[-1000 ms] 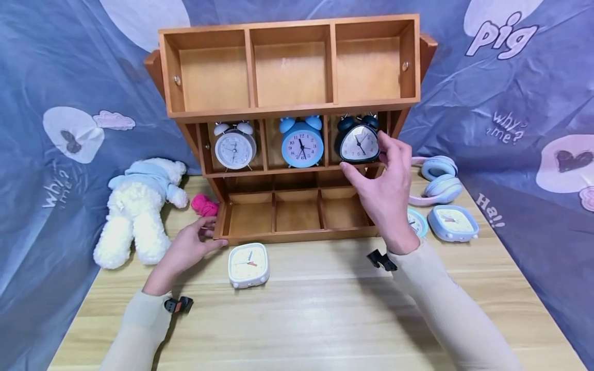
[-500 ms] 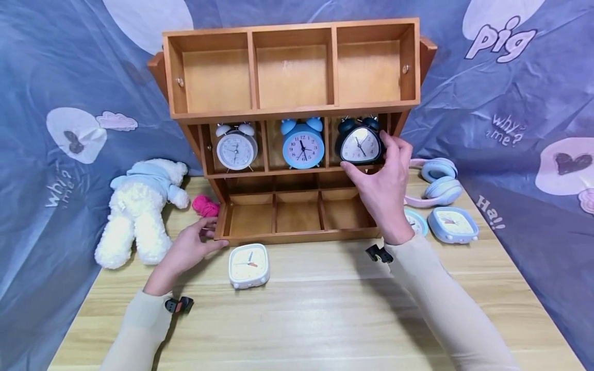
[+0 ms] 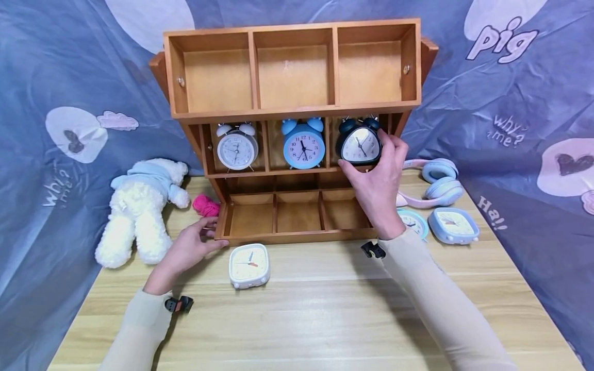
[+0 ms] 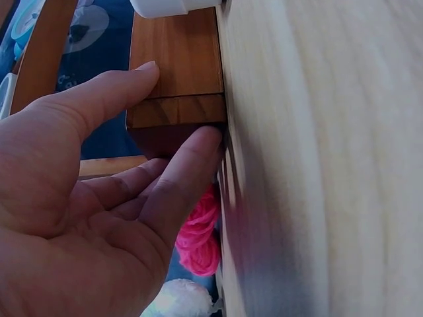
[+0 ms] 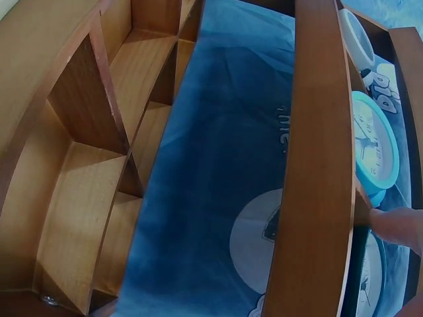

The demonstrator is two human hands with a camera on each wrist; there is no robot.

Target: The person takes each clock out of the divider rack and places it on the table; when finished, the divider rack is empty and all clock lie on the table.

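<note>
In the head view my right hand (image 3: 381,183) holds a dark twin-bell alarm clock (image 3: 361,145) between thumb and fingers, in the right compartment of the wooden shelf's (image 3: 297,237) middle tier. The right wrist view shows the thumb (image 5: 396,226) at the dark clock's edge; the other fingers are hidden there. A light-blue alarm clock (image 3: 303,148) stands in the centre compartment and a white one (image 3: 236,150) in the left. My left hand (image 3: 191,247) grips the shelf's lower left corner, thumb on the front face and index finger against the end (image 4: 175,109).
A white square clock (image 3: 249,265) lies before the shelf. On the left are a plush bear (image 3: 139,211) and pink yarn (image 3: 205,205). At right lie headphones (image 3: 443,188), a blue square clock (image 3: 453,225) and a light-blue round clock (image 3: 414,221), partly behind the right arm.
My right hand and forearm have shifted slightly left, and the dark clock sits a little straighter. More of the round clock behind the arm shows. The left hand keeps its place.
</note>
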